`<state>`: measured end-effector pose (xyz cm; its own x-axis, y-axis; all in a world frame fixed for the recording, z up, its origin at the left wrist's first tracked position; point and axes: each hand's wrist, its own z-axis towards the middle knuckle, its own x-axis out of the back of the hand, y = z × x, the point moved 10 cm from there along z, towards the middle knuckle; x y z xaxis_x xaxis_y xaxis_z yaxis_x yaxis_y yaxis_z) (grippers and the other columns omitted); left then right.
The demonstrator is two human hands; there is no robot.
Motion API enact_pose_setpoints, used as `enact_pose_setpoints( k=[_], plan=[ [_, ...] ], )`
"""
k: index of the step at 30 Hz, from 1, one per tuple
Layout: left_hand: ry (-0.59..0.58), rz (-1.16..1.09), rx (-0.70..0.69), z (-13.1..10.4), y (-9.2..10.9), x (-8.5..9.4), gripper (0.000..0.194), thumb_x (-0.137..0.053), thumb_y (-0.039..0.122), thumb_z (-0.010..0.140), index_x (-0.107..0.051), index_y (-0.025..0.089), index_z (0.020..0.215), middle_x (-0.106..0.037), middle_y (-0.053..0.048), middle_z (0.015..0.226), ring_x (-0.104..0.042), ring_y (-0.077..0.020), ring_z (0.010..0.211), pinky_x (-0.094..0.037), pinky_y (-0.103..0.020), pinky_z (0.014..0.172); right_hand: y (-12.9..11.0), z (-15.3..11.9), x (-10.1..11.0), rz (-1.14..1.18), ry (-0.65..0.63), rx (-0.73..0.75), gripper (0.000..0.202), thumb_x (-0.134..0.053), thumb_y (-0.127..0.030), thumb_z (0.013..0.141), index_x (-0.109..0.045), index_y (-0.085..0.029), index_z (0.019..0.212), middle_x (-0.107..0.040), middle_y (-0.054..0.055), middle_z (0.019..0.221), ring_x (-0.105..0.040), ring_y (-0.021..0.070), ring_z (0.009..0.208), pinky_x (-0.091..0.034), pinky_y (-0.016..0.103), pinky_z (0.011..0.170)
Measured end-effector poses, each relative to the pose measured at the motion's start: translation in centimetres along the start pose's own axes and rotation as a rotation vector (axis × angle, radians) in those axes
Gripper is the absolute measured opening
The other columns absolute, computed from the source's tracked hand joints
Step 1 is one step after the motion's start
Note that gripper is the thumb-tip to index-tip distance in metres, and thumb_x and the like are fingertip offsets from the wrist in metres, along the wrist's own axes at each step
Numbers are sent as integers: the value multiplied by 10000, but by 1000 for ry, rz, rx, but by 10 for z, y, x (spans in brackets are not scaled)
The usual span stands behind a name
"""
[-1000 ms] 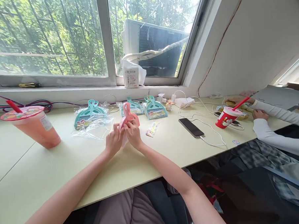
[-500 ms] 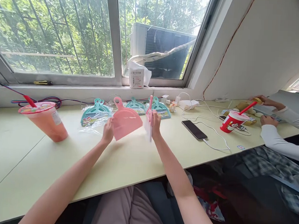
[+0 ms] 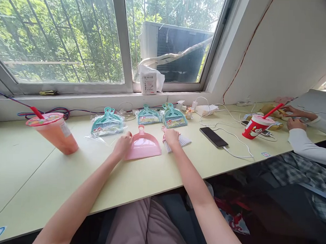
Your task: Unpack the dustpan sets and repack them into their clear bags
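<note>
A pink dustpan (image 3: pixel 144 147) lies on the table in front of me, its handle pointing to the window. My left hand (image 3: pixel 122 144) grips its left edge with closed fingers. To its right, my right hand (image 3: pixel 172 137) is closed over a small pink hand brush (image 3: pixel 184 141), whose pale bristles rest on the table. The hand covers much of the brush's body. Behind them lie teal dustpan-and-brush sets in clear wrapping: one set (image 3: pixel 108 123) at the left, another set (image 3: pixel 149 116) in the middle and more sets (image 3: pixel 174 116) to its right.
A tilted-looking pink drink cup (image 3: pixel 56 133) stands at the left. On the right are a phone (image 3: pixel 213 137) on a white cable and a red cup (image 3: pixel 256 128) with a straw. Farther right, another person's hands (image 3: pixel 298 119) handle things. A tissue pack (image 3: pixel 149 83) sits on the windowsill.
The dustpan has come down from a raised, upright position to lie on the table. The brush has turned from edge-on and gone down to the table beside it. Both hands have lowered.
</note>
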<state>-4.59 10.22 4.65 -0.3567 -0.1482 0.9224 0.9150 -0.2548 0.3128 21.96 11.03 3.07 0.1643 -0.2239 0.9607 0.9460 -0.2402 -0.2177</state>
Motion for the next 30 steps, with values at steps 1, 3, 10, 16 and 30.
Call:
enact_pose_setpoints(
  k=[1,3,10,16,30],
  plan=[
    [8,45,-6,1,0,2,326,-316,355,976,-563,164,1071,-689,-150,858,-679,-318,823,-447,-350,675,2,0,5,5,49,-1,365,-366,-310,1000,-685,-164,1098,-689,186,1084,-607,249,1045,-383,352,860],
    [6,103,-28,1,1,3,372,-311,407,984,-574,150,1043,-690,-173,868,-686,-334,832,-453,-351,660,8,-1,15,-9,120,-16,332,-392,-268,987,-661,-168,1153,-636,189,1205,-534,266,1155,-371,368,892],
    [-71,114,-14,4,-5,-11,280,-438,335,946,-623,127,976,-701,-182,900,-691,-304,855,-472,-316,665,29,-1,11,-66,81,-80,335,-410,-165,944,-679,-186,1143,-584,182,1250,-459,288,1172,-307,429,954],
    [-6,44,75,7,-17,-11,300,-350,222,965,-635,131,988,-696,-176,921,-671,-290,882,-453,-322,705,17,1,9,-73,71,18,301,-444,-131,932,-727,-168,1025,-587,185,1266,-456,287,1196,-323,415,960],
    [279,-433,191,-4,-37,6,323,-339,96,886,-494,200,1150,-601,-59,753,-587,-256,743,-378,-311,690,-20,-6,21,1450,-315,247,484,-854,-454,582,-735,-183,963,-726,64,924,-648,163,786,-471,273,702]
  ],
)
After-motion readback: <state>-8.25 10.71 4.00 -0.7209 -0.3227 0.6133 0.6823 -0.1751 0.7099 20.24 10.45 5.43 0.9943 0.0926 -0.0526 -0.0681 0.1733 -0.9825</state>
